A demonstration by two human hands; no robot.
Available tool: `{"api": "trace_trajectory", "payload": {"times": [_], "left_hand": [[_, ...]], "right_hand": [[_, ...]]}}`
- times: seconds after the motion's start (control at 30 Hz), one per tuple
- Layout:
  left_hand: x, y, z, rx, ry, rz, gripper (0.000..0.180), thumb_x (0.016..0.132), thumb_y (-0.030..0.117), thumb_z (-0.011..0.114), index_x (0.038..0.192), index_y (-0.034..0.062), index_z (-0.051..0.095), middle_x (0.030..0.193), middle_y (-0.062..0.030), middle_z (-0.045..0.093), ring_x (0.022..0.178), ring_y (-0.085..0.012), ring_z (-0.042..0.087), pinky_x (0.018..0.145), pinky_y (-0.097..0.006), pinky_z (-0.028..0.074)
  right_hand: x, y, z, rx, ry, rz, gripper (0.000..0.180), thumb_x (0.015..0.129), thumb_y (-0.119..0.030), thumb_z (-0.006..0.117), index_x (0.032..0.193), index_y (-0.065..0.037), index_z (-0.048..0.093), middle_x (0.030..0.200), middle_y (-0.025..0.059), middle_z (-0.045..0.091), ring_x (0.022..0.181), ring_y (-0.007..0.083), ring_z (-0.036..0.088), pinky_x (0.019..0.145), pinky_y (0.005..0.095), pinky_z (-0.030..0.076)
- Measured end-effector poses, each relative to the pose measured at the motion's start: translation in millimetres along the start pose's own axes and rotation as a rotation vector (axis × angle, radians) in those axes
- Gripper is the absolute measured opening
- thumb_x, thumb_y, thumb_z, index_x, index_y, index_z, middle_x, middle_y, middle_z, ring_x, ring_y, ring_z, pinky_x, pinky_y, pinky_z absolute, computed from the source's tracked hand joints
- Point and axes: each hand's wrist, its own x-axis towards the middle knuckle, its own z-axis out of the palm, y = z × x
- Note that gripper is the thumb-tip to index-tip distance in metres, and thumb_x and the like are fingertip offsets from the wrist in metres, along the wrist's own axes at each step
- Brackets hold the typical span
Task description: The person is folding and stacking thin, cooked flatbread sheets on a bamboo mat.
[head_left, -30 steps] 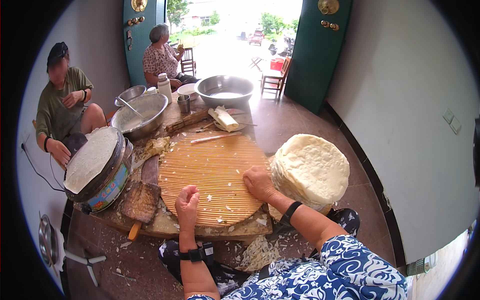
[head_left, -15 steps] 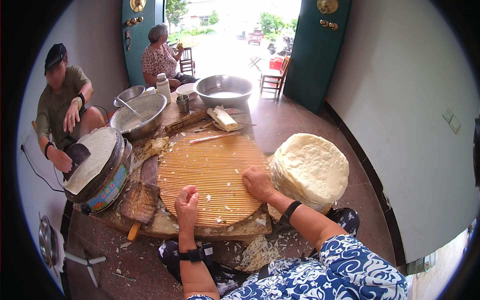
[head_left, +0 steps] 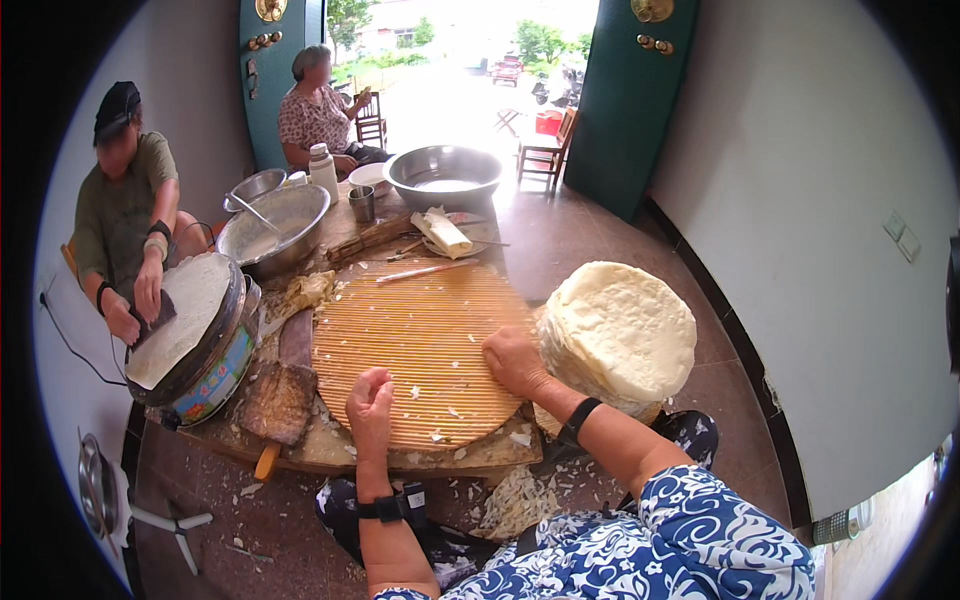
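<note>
Left hand (head_left: 371,397) sits low on the round slatted mat (head_left: 420,345), fingers curled in to a loose fist with nothing between them, knuckles resting on the slats near the mat's near edge. Right hand (head_left: 515,360) is down flat on the mat's right side, fingers pressed together and bent over the rim, just beside the tall stack of flatbreads (head_left: 620,335), empty too as far as the view shows. Each wrist wears a black band. White crumbs (head_left: 440,405) lie scattered over the slats between the two hands and spill onto the low wooden bench (head_left: 330,450) that carries the mat.

Moving outward: a dark brush (head_left: 277,405) lies on the bench just left of the mat, its handle pointing toward the person. At the mat's far edge lies a thin stick (head_left: 425,271), and beyond it a folded flatbread (head_left: 443,233). Farther back stand two wide metal basins, one (head_left: 275,225) on the left with a ladle in it, one (head_left: 443,177) at the far end, with a small metal cup (head_left: 362,203) between them.

On the left a round griddle (head_left: 195,330) carries a pale sheet of dough; a seated person's hand (head_left: 148,298) presses a dark pad onto it. A second person sits by the open green door (head_left: 625,95).
</note>
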Motion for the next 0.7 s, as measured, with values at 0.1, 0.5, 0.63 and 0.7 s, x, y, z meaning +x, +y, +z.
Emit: {"api": "trace_trajectory", "payload": {"times": [0.1,0.5,0.63,0.7], "left_hand": [[0.5,2.3,3.6,-0.016,-0.012,-0.010,0.014,0.089,0.001,0.057,0.101,0.0004,0.062,0.087,0.0005,0.059,0.074,-0.0073,0.053,0.067,-0.021,0.045],[-0.6,5.9,1.8,-0.019,-0.030,-0.053,0.016,0.087,0.001,0.060,0.103,0.0010,0.062,0.089,0.0004,0.060,0.079,-0.0075,0.055,0.072,-0.021,0.045],[-0.5,2.6,-0.6,-0.025,-0.042,-0.049,0.017,0.087,0.001,0.060,0.103,0.0008,0.063,0.090,-0.0001,0.061,0.080,-0.0078,0.056,0.073,-0.021,0.046],[-0.9,0.1,-1.3,-0.025,-0.026,-0.060,0.017,0.087,0.001,0.060,0.104,0.0008,0.063,0.092,-0.0009,0.062,0.081,-0.0084,0.056,0.074,-0.022,0.046]], "right_hand": [[-1.0,3.0,-1.4,-0.004,0.001,0.009,0.009,0.086,-0.013,0.058,0.084,-0.004,0.062,0.086,0.0146,0.062,0.090,0.0349,0.058,0.085,0.0454,0.047],[-1.3,2.9,-1.2,-0.001,0.017,-0.012,0.010,0.086,-0.013,0.058,0.083,-0.004,0.061,0.085,0.0151,0.062,0.089,0.0350,0.058,0.083,0.0454,0.047],[-0.7,1.5,-2.3,0.011,0.006,-0.021,0.010,0.086,-0.013,0.058,0.083,-0.005,0.062,0.085,0.0151,0.062,0.089,0.0349,0.059,0.082,0.0452,0.047],[-1.0,0.7,-1.5,0.011,0.006,-0.019,0.010,0.086,-0.013,0.058,0.084,-0.005,0.062,0.084,0.0150,0.062,0.089,0.0349,0.059,0.082,0.0450,0.047]]}}
